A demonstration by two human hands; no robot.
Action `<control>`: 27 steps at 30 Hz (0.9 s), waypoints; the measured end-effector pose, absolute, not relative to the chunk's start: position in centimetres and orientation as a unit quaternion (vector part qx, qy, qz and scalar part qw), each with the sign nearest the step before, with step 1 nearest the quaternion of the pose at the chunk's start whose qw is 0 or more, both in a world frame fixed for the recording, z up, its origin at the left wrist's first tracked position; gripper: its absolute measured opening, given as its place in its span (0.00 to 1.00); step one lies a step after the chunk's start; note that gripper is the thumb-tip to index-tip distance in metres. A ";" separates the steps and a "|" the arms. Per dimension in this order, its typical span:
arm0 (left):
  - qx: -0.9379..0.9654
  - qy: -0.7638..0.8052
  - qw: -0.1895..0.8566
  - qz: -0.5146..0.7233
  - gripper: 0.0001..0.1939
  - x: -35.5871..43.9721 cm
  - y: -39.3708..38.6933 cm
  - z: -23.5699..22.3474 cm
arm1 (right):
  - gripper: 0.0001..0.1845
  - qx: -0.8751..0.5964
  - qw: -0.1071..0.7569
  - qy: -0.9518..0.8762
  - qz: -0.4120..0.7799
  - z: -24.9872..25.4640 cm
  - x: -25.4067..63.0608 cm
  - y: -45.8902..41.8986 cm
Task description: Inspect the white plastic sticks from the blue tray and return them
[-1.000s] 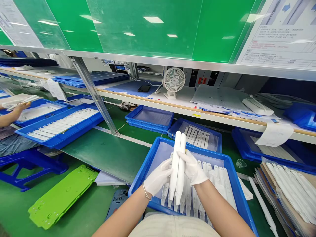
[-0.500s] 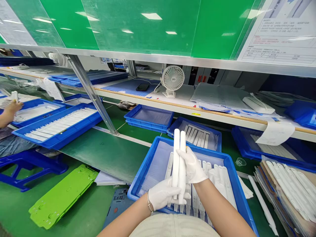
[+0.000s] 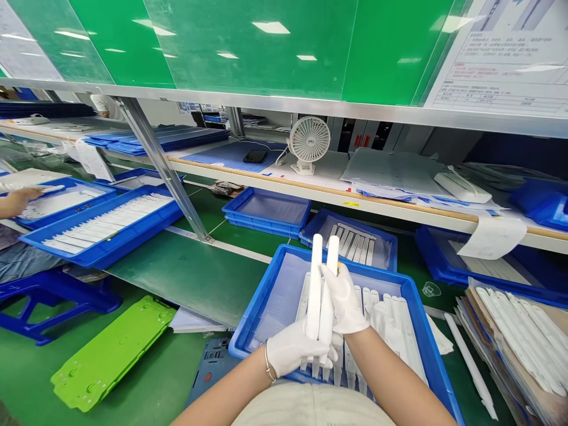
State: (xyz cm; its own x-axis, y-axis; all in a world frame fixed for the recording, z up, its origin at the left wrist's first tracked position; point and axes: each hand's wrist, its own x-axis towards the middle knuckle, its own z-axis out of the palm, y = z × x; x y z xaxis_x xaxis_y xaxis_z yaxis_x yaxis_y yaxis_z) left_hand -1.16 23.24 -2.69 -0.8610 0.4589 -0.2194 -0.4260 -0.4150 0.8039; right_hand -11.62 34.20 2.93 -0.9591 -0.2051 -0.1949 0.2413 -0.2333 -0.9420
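Note:
Two long white plastic bars with rounded ends are held upright over a blue tray (image 3: 254,309). My left hand (image 3: 289,348), in a white glove, is closed around their lower ends. Higher up, my gloved right hand (image 3: 347,300) has its fingers closed on the right bar (image 3: 332,251). The left bar (image 3: 315,284) leans slightly beside it, with a narrow gap between their tops. Below my hands, several similar white pieces (image 3: 406,325) lie in a row in the tray, partly hidden by my hands and forearms.
A shelf with a small white fan (image 3: 309,142) and a phone (image 3: 255,156) runs behind. More blue trays (image 3: 266,219) stand under it. At right are a loose white bar (image 3: 470,367) and a stack of sheets (image 3: 492,349). Another person's hand (image 3: 18,202) works at far left.
The tops of the two bars have moved apart, the right one shifting right with my right hand. At far left the other person's hand has lowered its white piece to a flatter angle.

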 end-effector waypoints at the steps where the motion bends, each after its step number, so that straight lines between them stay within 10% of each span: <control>1: 0.009 0.480 0.265 0.836 0.36 -1.2 23.2 -2.8 | 0.24 -0.004 0.141 0.613 -0.777 2.6 -11.9 34.4; 8: -0.011 0.451 0.266 0.852 0.28 -1.2 21.6 -3.4 | 0.20 -0.176 0.160 0.605 -0.760 2.4 -15.1 35.5; 13: 0.083 0.498 0.335 0.795 0.04 -0.9 20.9 -3.0 | 0.15 -0.272 0.073 0.672 -0.685 2.9 -15.4 35.3; 20: 0.132 0.550 0.414 0.714 0.21 -0.5 20.1 -0.8 | 0.19 -0.525 -0.275 0.794 -0.137 5.3 -19.9 38.0; 23: 0.133 0.518 0.447 0.717 0.22 -0.7 19.7 -1.9 | 0.23 -0.367 -0.132 0.915 -0.105 5.4 -24.4 40.4; 27: 0.150 0.533 0.449 0.702 0.27 -0.7 18.9 -2.3 | 0.22 -0.232 -0.145 0.954 -0.121 2.9 -28.0 43.2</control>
State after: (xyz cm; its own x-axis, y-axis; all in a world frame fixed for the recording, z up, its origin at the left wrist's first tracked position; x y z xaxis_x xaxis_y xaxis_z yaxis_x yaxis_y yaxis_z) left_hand -0.73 18.90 -2.26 -0.5524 0.7895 -0.2676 -0.4695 -0.0293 0.8825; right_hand -27.97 43.24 2.89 -0.8509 -0.4072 0.3319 -0.4770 0.8636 -0.1633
